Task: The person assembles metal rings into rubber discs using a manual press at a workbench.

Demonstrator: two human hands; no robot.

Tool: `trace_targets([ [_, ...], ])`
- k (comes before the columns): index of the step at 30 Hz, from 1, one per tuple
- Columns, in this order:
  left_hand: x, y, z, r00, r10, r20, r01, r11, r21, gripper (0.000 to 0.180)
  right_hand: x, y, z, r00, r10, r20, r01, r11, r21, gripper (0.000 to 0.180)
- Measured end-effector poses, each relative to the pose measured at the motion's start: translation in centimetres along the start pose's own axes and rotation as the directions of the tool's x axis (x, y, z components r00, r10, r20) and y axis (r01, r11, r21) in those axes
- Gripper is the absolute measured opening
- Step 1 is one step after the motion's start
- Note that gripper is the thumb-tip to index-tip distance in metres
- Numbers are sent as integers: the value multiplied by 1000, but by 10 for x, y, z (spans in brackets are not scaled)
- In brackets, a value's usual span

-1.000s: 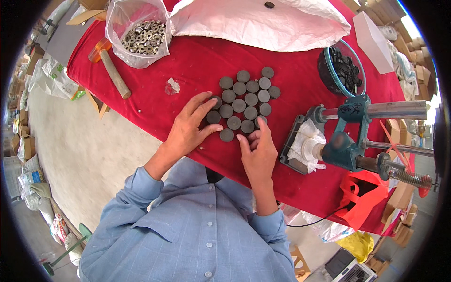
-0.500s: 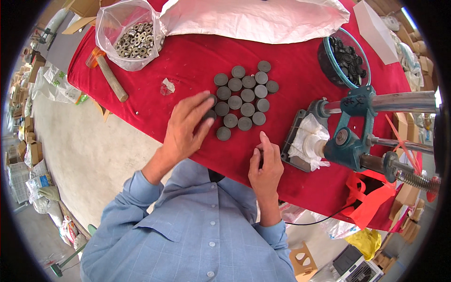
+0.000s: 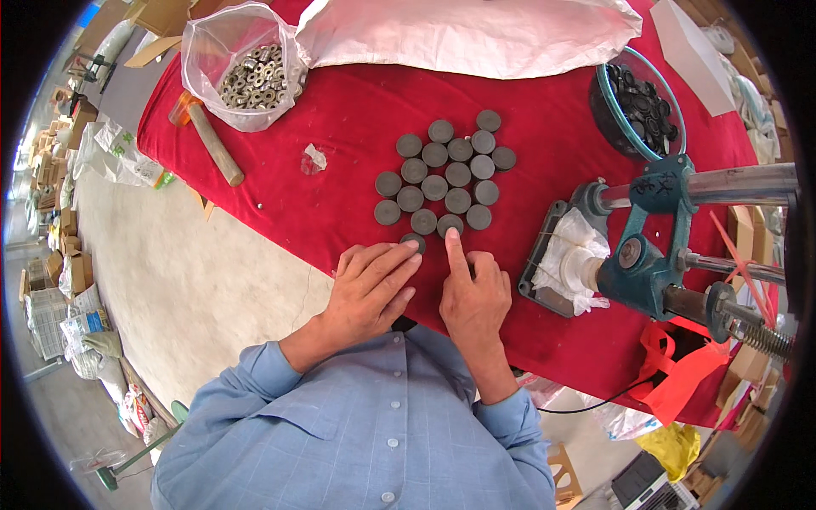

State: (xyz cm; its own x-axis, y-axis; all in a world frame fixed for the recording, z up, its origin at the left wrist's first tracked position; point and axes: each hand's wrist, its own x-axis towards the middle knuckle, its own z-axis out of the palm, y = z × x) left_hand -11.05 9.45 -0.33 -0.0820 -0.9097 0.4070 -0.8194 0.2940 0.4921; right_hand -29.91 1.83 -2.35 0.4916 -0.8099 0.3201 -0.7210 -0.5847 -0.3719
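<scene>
Several dark grey round discs (image 3: 433,187) lie close together on the red cloth in front of me. My left hand (image 3: 370,285) is flat with its fingers stretched out, the fingertips on the nearest disc (image 3: 414,241) and partly covering it. Beside it, my right hand (image 3: 476,297) points its index finger forward, and that fingertip touches the near edge of another disc (image 3: 450,224). The other right fingers are bent, and I see nothing held in them.
A hand press (image 3: 637,246) with a cloth-wrapped part stands at the right. Behind it is a bowl (image 3: 608,102) of black parts. A clear bag (image 3: 200,68) of metal rings and a hammer (image 3: 214,144) lie at the far left, a white sack (image 3: 467,38) at the back.
My left hand has moved right and nearer, from the left-hand discs to the nearest one. My right hand has moved slightly left, its index finger now on a disc.
</scene>
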Motion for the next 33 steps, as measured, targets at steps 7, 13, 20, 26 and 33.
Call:
trace_targets([
  [7,-11,-1,11,996,9,83,-29,967,251,60,-3,2,0,995,65,-79,-52,985,165,56],
  [13,-6,-3,7,989,48,137,-82,963,257,63,-3,5,1,991,83,-100,-62,978,198,54],
  [20,22,-17,-6,994,-67,89,46,974,220,69,-3,7,0,987,104,-119,-68,960,272,49],
  [26,28,-22,0,974,-94,205,21,943,333,66,-3,7,-2,989,97,-116,-58,952,302,44],
  [33,22,-33,2,972,-102,214,47,967,249,68,-1,10,-3,989,113,-94,-80,951,299,42],
])
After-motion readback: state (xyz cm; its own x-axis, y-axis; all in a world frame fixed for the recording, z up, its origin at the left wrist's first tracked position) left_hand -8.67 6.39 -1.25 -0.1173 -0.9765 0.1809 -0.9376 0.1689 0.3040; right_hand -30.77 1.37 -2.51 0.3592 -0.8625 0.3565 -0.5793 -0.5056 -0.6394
